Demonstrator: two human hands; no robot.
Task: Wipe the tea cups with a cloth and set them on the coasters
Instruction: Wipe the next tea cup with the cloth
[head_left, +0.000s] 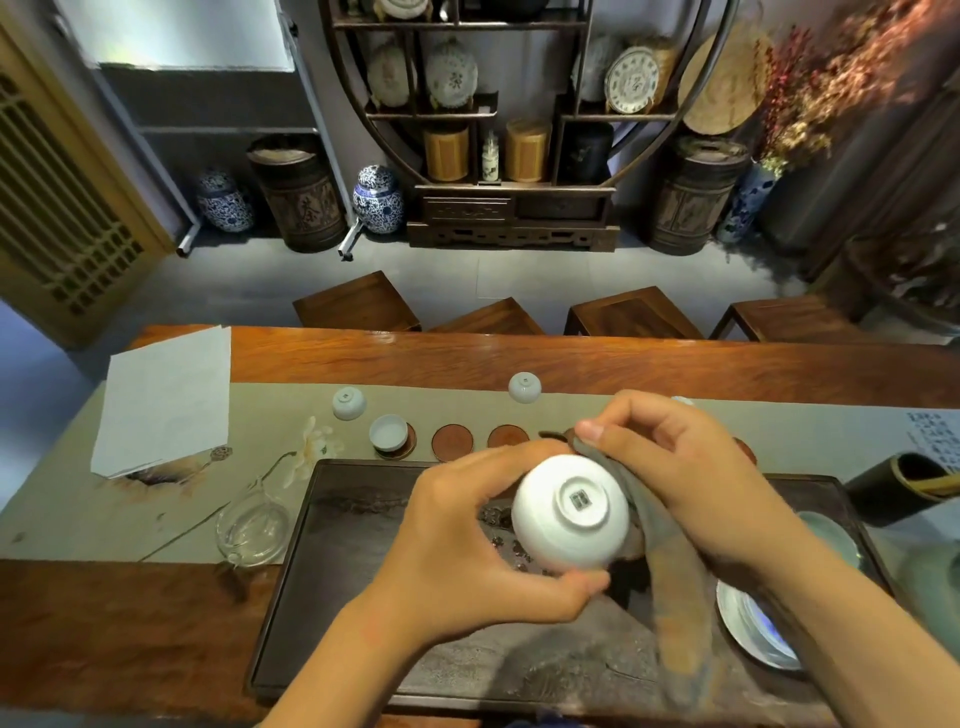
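My left hand (467, 540) grips a white tea cup (569, 512) turned so its stamped base faces me, above the dark tea tray (363, 597). My right hand (680, 478) presses a grey-brown cloth (670, 597) against the cup's right side; the cloth hangs down over the tray. One white cup (388, 432) stands upright on the leftmost coaster (409, 441). Two bare round brown coasters (452, 442) (508, 437) lie to its right. Two more cups sit upside down on the runner, one (348, 402) at the left and one (524, 387) further back.
A glass pitcher (253, 530) lies left of the tray. White folded paper (166, 400) rests at the table's far left. A blue-and-white dish (753, 629) and a pale dish (831, 535) sit at the tray's right, a dark tube holder (898, 488) beyond. Wooden stools (358, 304) line the far side.
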